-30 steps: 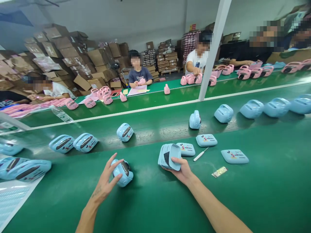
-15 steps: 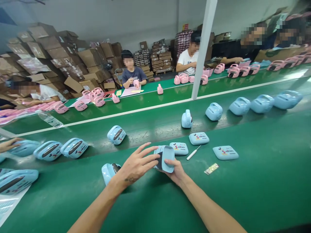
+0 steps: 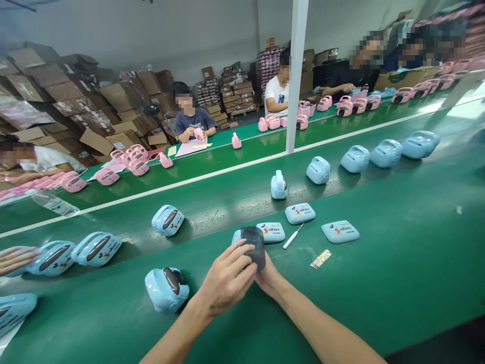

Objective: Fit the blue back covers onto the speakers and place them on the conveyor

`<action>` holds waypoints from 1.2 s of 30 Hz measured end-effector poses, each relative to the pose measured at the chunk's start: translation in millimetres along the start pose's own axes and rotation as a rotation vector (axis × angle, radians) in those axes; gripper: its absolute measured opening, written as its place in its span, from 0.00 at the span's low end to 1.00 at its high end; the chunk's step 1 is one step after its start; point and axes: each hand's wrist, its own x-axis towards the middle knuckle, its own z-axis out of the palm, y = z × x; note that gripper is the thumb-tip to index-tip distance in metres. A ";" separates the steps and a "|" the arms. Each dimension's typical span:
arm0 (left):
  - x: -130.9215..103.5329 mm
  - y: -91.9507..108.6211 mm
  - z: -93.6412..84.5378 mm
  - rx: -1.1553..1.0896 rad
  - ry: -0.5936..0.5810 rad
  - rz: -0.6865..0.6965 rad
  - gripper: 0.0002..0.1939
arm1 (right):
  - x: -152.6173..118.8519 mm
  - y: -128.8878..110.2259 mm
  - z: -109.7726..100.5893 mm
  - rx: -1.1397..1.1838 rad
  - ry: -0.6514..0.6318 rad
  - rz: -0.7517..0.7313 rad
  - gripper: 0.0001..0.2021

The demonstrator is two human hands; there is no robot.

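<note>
A light blue plastic housing with a dark grey face (image 3: 255, 237) is held up between my two hands above the green bench. My left hand (image 3: 229, 270) lies across it from the left, its fingers bent over the dark face. From below and the right my right hand (image 3: 268, 275) grips it; most of those fingers are hidden behind it. Just beyond are light blue covers printed with Mickey, the nearest cover (image 3: 273, 232) partly behind the held piece. To the right lies a white-handled screwdriver (image 3: 292, 238). A light blue handled case (image 3: 166, 289) stands left of my left hand.
Several blue handled cases, one case (image 3: 167, 220) among them, stand in a row on the conveyor (image 3: 227, 202). A small yellowish packet (image 3: 321, 259) lies at right. A co-worker's hand (image 3: 17, 259) touches a blue case at far left. People handle pink cases across the line.
The held housing has turned, so its dark face now shows instead of the blue side. My left fingers have come down onto it. The view has shifted slightly right.
</note>
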 end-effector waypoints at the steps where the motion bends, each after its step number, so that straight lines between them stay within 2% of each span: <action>1: 0.5 0.1 6.2 -0.019 -0.050 -0.040 0.11 | 0.3 0.0 0.0 -0.003 0.034 -0.028 0.16; 4: -1.7 -0.8 14.5 -0.038 -0.175 -0.146 0.11 | -1.3 -0.9 4.6 -0.009 0.124 -0.097 0.21; 7: -4.0 -0.5 11.9 -0.045 -0.245 -0.193 0.11 | -5.0 -2.4 11.4 -0.016 0.146 -0.123 0.22; 11: -4.3 -1.2 4.1 -0.072 -0.301 -0.152 0.12 | -9.6 -6.0 14.2 0.012 0.169 -0.094 0.31; 14: -6.4 -4.6 0.4 -0.089 -0.328 -0.125 0.07 | -11.5 -9.3 13.1 0.049 0.194 -0.045 0.34; 18: -11.3 -5.1 3.5 -0.091 -0.292 -0.137 0.08 | -13.5 -12.5 14.2 0.143 0.159 -0.034 0.33; 22: -11.1 5.6 16.7 0.012 -0.174 -0.260 0.05 | -15.8 -13.2 17.6 0.234 0.083 -0.020 0.25; 25: -6.9 13.9 27.8 0.144 -0.120 -0.365 0.05 | -13.6 -9.5 18.7 0.291 0.108 0.027 0.17; 28: -0.7 14.9 34.5 0.260 -0.128 -0.408 0.03 | -7.1 -1.8 17.4 0.309 0.131 0.116 0.16; 32: 7.8 7.9 34.5 0.306 -0.105 -0.395 0.05 | 1.8 6.7 11.9 0.334 0.117 0.077 0.15; 36: 13.1 3.5 26.1 0.193 -0.021 -0.399 0.06 | 1.6 5.6 8.5 0.341 0.082 0.091 0.19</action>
